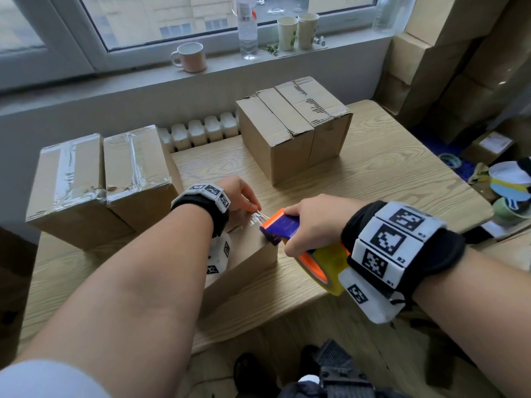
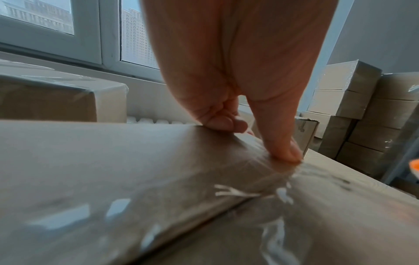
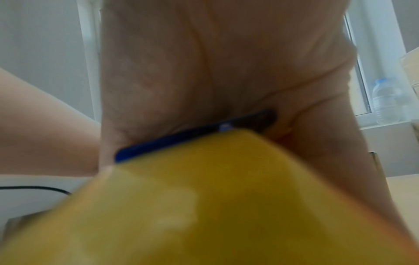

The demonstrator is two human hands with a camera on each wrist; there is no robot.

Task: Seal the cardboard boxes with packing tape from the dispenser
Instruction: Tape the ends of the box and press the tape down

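A low cardboard box (image 1: 250, 251) lies at the table's near edge, half hidden under my left forearm. Clear packing tape (image 2: 249, 193) runs along its top seam. My left hand (image 1: 244, 196) rests on the box top. Its thumb (image 2: 285, 154) pins the wrinkled tape end to the cardboard, and the other fingers (image 2: 226, 122) are curled by the far edge. My right hand (image 1: 313, 222) grips the blue and orange tape dispenser (image 1: 283, 225) at the box's right corner. The yellow tape roll (image 1: 327, 265) hangs below my wrist. A short stretch of tape (image 1: 258, 216) spans from thumb to dispenser.
Two taped boxes (image 1: 66, 179) (image 1: 135, 165) stand at the left of the wooden table (image 1: 373, 173). A taller box (image 1: 293, 124) stands at the back. A mug (image 1: 191, 57), bottle (image 1: 247, 27) and paper cups (image 1: 298, 31) line the sill. Stacked boxes (image 1: 445, 53) fill the right.
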